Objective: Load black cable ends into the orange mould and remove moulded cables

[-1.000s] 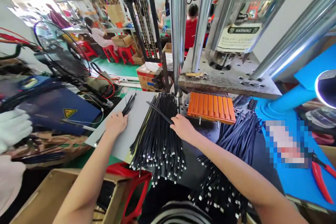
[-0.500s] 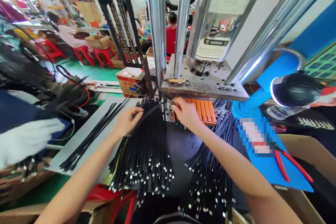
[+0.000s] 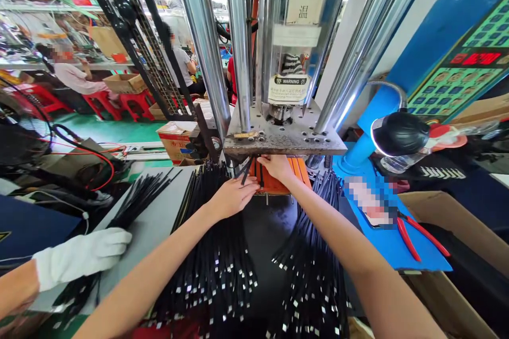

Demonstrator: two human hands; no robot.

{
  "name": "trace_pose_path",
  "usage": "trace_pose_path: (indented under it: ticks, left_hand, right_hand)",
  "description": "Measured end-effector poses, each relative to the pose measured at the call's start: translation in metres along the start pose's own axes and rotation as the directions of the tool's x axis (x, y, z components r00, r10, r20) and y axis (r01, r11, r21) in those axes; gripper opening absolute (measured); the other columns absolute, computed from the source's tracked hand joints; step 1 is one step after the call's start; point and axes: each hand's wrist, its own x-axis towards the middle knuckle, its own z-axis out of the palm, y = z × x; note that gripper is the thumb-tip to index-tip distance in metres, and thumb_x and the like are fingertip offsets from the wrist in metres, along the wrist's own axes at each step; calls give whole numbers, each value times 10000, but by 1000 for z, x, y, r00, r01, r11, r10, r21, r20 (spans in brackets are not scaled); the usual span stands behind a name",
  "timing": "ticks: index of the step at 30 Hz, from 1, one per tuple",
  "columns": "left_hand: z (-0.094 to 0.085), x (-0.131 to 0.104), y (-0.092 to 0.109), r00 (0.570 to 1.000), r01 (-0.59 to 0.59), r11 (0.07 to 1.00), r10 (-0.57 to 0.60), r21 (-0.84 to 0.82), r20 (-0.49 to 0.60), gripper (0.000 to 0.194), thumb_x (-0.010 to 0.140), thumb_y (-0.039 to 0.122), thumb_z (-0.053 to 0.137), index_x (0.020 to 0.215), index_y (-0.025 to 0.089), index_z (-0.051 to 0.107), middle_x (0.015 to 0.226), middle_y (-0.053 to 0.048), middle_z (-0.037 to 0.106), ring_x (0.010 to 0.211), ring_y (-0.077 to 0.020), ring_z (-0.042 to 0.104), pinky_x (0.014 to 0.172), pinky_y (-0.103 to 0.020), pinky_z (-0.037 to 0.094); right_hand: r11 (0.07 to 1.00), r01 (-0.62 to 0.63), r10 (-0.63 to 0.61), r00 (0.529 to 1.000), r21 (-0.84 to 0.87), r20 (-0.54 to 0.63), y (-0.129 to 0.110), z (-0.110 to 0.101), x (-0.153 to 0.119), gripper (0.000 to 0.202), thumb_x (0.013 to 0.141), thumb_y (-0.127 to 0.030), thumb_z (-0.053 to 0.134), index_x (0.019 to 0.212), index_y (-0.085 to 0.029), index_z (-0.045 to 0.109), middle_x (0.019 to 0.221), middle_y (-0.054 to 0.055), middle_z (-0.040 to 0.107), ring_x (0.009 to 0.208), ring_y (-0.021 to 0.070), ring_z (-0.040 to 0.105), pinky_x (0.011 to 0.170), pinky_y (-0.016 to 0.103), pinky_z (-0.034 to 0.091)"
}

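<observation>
My left hand [image 3: 235,197] is closed on a black flat cable [image 3: 245,174], just left of the front of an orange grooved block [image 3: 299,168]. At the block's back left, beneath the press's metal plate, my right hand [image 3: 276,167] has its fingers pinched at a thin black cable piece [image 3: 261,174] lying along a groove; its fingertips are partly hidden. A thick pile of black cables with shiny ends [image 3: 217,259] hangs under my left forearm. Another such bunch [image 3: 314,259] lies beneath my right forearm.
Above the block is the press plate [image 3: 284,143] with steel columns. A co-worker's white-gloved hand [image 3: 85,255] is on a cable bundle [image 3: 139,196] over a grey sheet [image 3: 159,217]. Red-handled pliers [image 3: 423,235], a lamp [image 3: 400,133] and a cardboard box [image 3: 457,212] are at right.
My left hand has moved right, from over the cable pile to the orange block. The co-worker's gloved hand has come onto the bundle on the grey sheet. The camera view has shifted.
</observation>
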Motion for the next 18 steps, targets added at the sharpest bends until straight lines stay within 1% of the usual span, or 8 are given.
trace_pose_path:
  ticks: [2,5,8,10,13,15,17,18]
  left_hand:
    - [-4,-1,6,995,-4,998,-2,60,96,294,962,202,450,1188,149,631,1171,-109,666,1179,-220,596,1058,-388,478]
    - [-15,-1,13,969,4,996,-27,93,247,418,953,340,499,1313,132,547,1315,-138,581,1242,-264,539,1082,-423,435]
    - [-24,5,10,936,33,997,-54,67,348,545,958,472,452,1402,156,461,1441,-126,481,1297,-274,482,1071,-438,415]
    - [-24,13,0,916,56,997,-76,60,394,567,973,501,381,1439,179,415,1492,-100,428,1344,-269,433,1075,-447,395]
    - [-11,34,-24,903,150,985,-169,79,395,573,998,494,281,1464,176,380,1523,-87,384,1385,-257,380,1116,-434,347]
    - [4,52,-43,908,224,974,-225,46,353,542,1006,470,278,1401,154,471,1455,-105,474,1323,-250,455,1119,-396,351]
    - [19,71,-62,923,259,966,-245,-8,298,463,1001,448,353,1266,150,587,1320,-109,586,1192,-240,556,1074,-380,407]
    - [26,80,-69,932,266,964,-249,-30,263,413,992,436,410,1211,151,613,1264,-106,611,1134,-235,584,1039,-392,440]
  right_hand:
    - [999,-29,28,1000,18,4,0,-1,-7,66,817,-139,637,760,-170,647,829,57,708,797,220,664,770,305,500]
    - [999,-35,35,998,18,43,0,-1,-10,85,773,-86,636,741,-164,640,768,33,690,736,199,648,708,276,486]
    - [997,-64,68,994,-46,88,1,-1,2,84,791,-99,615,774,-164,666,793,52,698,795,230,650,778,313,482]
    - [993,-90,96,992,-79,79,1,-3,12,99,823,-133,601,849,-170,688,875,74,712,896,262,641,871,354,459]
    - [980,-107,111,994,-165,12,-2,-8,10,161,875,-164,557,959,-175,693,1003,98,708,1012,282,605,957,394,404]
    - [966,-90,93,996,-241,0,-7,-13,-5,143,896,-196,556,935,-170,691,1005,108,703,990,274,610,931,385,405]
    - [961,-47,59,998,-274,38,-12,-15,-22,110,881,-271,623,889,-179,682,972,97,700,945,257,621,863,353,421]
    - [959,-34,53,997,-280,60,-14,-15,-27,129,863,-315,662,869,-188,677,949,85,699,926,251,624,829,340,423]
